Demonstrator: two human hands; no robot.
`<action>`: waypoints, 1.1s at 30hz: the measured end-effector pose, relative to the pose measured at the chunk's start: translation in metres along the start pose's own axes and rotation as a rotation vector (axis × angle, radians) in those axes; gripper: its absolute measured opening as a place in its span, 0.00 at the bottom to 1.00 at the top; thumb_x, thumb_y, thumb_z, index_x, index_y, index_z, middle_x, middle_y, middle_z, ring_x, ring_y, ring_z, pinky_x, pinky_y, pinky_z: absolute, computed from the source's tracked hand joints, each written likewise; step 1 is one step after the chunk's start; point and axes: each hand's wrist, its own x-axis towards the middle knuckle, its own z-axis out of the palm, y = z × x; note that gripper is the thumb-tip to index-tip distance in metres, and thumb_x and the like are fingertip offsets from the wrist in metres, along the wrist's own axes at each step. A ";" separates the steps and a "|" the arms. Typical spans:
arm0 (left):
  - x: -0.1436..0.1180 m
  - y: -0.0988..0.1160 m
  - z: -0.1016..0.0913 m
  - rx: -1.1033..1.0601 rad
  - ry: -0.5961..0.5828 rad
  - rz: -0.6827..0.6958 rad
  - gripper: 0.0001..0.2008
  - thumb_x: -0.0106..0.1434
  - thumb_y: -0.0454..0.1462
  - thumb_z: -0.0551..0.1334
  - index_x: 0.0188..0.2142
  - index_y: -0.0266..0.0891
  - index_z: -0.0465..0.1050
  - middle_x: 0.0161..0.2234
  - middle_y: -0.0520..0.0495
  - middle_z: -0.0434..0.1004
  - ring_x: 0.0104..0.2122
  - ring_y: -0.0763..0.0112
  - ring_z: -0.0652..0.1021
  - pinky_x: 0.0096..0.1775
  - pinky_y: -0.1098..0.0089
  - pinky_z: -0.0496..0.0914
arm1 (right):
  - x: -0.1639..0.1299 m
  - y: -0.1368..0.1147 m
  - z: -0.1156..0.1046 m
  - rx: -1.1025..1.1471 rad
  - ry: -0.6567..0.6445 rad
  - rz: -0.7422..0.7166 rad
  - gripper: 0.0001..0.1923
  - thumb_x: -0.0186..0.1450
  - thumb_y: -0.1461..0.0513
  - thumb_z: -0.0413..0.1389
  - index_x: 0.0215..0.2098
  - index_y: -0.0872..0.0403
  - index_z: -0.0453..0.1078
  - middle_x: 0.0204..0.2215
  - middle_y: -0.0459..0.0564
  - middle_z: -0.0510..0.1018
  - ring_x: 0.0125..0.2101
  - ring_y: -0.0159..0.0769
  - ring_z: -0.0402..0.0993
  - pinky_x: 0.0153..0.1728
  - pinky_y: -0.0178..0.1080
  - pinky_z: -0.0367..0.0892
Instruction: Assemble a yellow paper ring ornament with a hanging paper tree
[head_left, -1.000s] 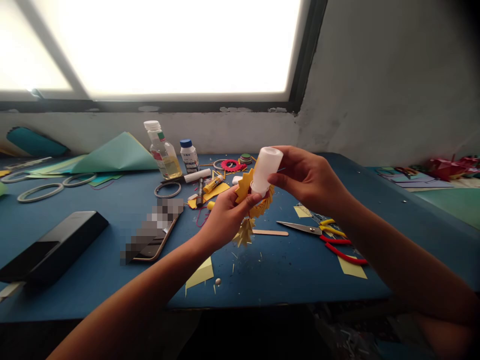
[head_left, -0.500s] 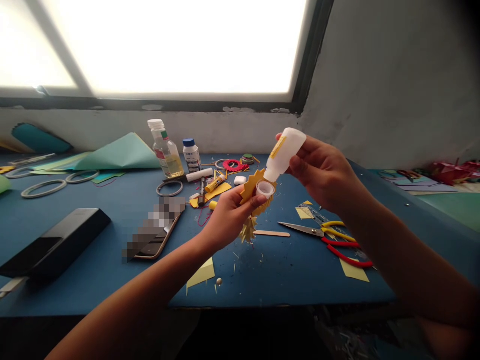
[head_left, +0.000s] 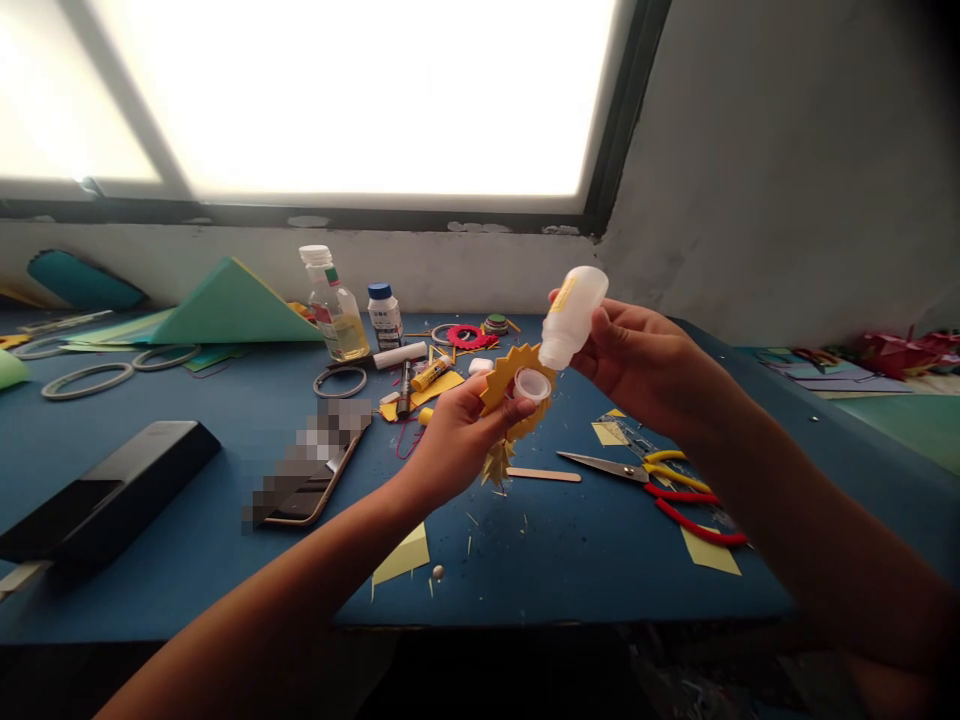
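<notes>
My left hand (head_left: 454, 435) holds a yellow spiky paper craft (head_left: 504, 375) above the blue table (head_left: 225, 520), with a small white cap (head_left: 532, 384) pinched against it by my thumb. My right hand (head_left: 637, 365) grips a white glue bottle (head_left: 572, 315) tilted nozzle-down, its tip just above the cap and the yellow paper. A second yellow spiky piece (head_left: 495, 462) hangs below my left hand.
Scissors (head_left: 607, 466) and red-handled pliers (head_left: 694, 510) lie right of the hands, beside a wooden stick (head_left: 544, 475). A phone (head_left: 311, 465) and black box (head_left: 97, 495) lie left. Bottles (head_left: 334, 305), rings, a glue stick, green paper (head_left: 225, 305) and yellow scraps crowd the back.
My right hand pulled the white bottle off its cap, lifted it and tilted it nozzle-down. The cap stayed in my left hand with the yellow paper.
</notes>
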 end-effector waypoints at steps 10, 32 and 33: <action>0.007 -0.007 -0.007 0.037 0.060 -0.110 0.17 0.54 0.45 0.67 0.39 0.36 0.76 0.31 0.48 0.78 0.28 0.73 0.75 0.29 0.74 0.69 | 0.005 0.014 -0.004 0.026 0.162 -0.050 0.15 0.59 0.54 0.61 0.42 0.50 0.71 0.43 0.48 0.78 0.48 0.41 0.72 0.52 0.47 0.69; 0.010 0.011 -0.016 -0.013 0.140 0.006 0.16 0.57 0.41 0.66 0.41 0.35 0.68 0.38 0.43 0.79 0.32 0.68 0.80 0.31 0.69 0.76 | -0.017 0.011 -0.003 -0.016 0.105 -0.132 0.15 0.60 0.55 0.60 0.45 0.47 0.70 0.39 0.45 0.77 0.42 0.36 0.75 0.46 0.42 0.73; 0.009 0.014 -0.016 -0.024 0.149 0.006 0.16 0.57 0.41 0.66 0.42 0.35 0.68 0.38 0.43 0.79 0.31 0.67 0.81 0.31 0.69 0.77 | -0.023 0.012 -0.004 -0.026 0.116 -0.176 0.14 0.60 0.56 0.60 0.45 0.46 0.70 0.37 0.44 0.77 0.40 0.35 0.75 0.44 0.41 0.74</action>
